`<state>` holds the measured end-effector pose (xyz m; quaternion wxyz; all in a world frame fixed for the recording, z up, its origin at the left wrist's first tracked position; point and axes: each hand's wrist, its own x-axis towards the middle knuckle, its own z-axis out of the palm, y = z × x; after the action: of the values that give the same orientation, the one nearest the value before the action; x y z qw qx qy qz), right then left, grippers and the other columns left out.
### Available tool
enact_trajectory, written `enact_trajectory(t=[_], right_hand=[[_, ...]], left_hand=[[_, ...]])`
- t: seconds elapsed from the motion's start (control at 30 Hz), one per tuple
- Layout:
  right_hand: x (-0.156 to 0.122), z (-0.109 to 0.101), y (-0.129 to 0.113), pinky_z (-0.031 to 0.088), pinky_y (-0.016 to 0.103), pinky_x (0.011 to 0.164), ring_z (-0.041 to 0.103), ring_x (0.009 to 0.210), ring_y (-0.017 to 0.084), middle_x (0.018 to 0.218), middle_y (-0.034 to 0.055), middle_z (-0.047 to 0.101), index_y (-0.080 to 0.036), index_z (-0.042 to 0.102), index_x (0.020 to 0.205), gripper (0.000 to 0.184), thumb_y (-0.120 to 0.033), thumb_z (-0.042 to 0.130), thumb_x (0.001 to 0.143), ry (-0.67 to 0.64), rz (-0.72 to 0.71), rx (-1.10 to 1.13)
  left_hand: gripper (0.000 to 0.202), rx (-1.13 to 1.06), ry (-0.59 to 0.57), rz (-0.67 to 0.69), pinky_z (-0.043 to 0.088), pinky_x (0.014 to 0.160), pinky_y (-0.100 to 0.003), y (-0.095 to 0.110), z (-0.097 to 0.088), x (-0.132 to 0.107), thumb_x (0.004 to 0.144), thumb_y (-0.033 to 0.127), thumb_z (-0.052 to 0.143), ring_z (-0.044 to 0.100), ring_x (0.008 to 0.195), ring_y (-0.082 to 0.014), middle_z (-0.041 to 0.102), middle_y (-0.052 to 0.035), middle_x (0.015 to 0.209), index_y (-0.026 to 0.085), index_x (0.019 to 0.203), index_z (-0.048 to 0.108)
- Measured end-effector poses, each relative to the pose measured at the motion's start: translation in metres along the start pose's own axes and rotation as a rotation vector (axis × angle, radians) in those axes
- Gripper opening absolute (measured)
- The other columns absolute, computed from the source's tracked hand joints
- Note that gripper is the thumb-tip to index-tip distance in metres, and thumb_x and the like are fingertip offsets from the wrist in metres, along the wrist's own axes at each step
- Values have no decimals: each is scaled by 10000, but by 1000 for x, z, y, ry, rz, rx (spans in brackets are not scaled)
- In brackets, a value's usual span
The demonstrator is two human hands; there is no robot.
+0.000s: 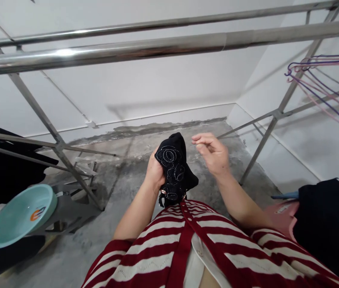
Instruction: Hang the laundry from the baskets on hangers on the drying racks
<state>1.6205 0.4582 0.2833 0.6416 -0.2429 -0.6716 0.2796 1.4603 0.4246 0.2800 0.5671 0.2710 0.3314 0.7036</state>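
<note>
Clamped around a bunched black embroidered cloth (175, 168), with looping pale stitching, at 12 o'clock above a red-and-white striped knit top (157, 244): the left hand (155, 172). Just beside it toward 1 o'clock, empty and apart from the cloth, fingers loosely curled: the right hand (212, 154). Overhead, at 12 o'clock, steel rack tubes (157, 46). At 2 o'clock, purple and pink hangers (322, 80), hung on the rack's far side. At 8 o'clock, a pale green plastic basin (22, 216), tilted. At 9 o'clock and 4 o'clock, dark clothing (328, 228). Below everything, a bare concrete floor (121, 200).
</note>
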Motion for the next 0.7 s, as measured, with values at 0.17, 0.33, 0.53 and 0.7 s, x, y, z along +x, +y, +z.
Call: enact_trajectory(t=[0.17,0.33,0.53,0.7], right_hand=[[-4,9,-7,459,406,944,563,1050,193,1118,47,579,-291,657,1020,218,-301,645,803,-186,-70,-140],[-4,11,-3,475,399,903,580,1019,190,1057,35,600,-272,675,859,74,-255,610,828,-171,-63,-85],[2,0,14,501,346,769,598,759,141,813,4,619,-229,602,795,41,-256,599,825,221,-7,193],[-3,4,15,496,309,711,579,713,125,772,3,610,-212,572,751,169,-333,541,865,170,75,141]], left_hand=[[216,-13,-85,-44,396,542,-193,-3,1,-2,588,272,730,508,536,-68,610,56,618,147,726,619],[220,-11,-59,-46,394,539,-193,0,-1,-5,569,275,746,500,526,-64,598,60,598,148,682,606],[233,17,42,-32,393,507,-189,2,-7,-6,556,284,749,477,485,-55,563,77,544,150,620,570],[211,15,18,-45,397,507,-193,3,-4,-7,559,271,747,476,487,-57,566,75,549,150,638,594]])
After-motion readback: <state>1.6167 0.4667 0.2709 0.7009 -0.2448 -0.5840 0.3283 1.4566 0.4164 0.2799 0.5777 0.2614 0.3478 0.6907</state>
